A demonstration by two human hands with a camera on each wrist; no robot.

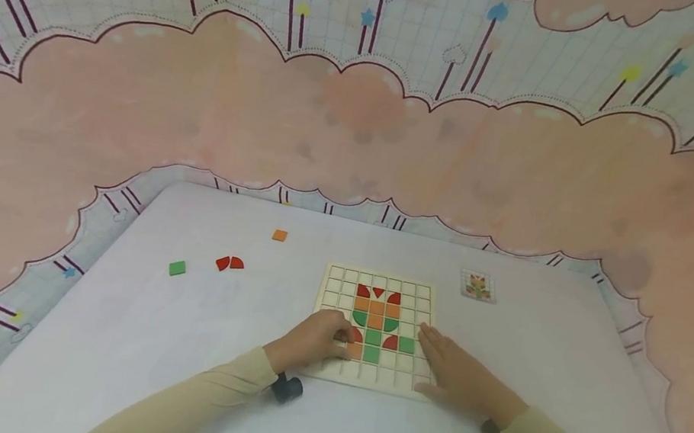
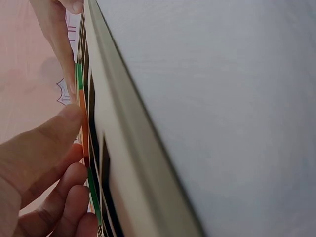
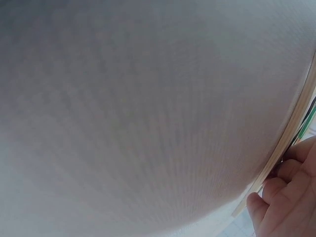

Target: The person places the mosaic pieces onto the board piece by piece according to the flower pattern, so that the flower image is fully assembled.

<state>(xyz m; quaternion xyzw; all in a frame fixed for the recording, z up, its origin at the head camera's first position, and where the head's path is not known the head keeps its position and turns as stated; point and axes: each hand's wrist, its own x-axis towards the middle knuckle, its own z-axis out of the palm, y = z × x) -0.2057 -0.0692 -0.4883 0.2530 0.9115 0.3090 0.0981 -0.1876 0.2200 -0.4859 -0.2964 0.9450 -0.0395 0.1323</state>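
Observation:
A pale wooden grid board [image 1: 385,376] lies on the table with red, orange and green tiles forming a tulip-like pattern. My left hand [image 1: 315,336] is over the board's lower left part, thumb and forefinger pinching an orange square tile [image 1: 355,352] beside a green square [image 1: 371,355]. The left wrist view has the thumb at one end of that orange tile [image 2: 84,126] and the curled fingers lower down. Across the board's right edge rests my right hand [image 1: 461,374], its fingers extended beside a green square [image 1: 406,345]. Its fingers also lie along the board's edge in the right wrist view.
Left of the board lie a green square [image 1: 177,268], two red quarter-round tiles [image 1: 237,264] and an orange square [image 1: 279,235]. A small pattern card [image 1: 478,286] is at the back right. Behind the white table [image 1: 85,356] hangs a pink patterned cloth [image 1: 361,134].

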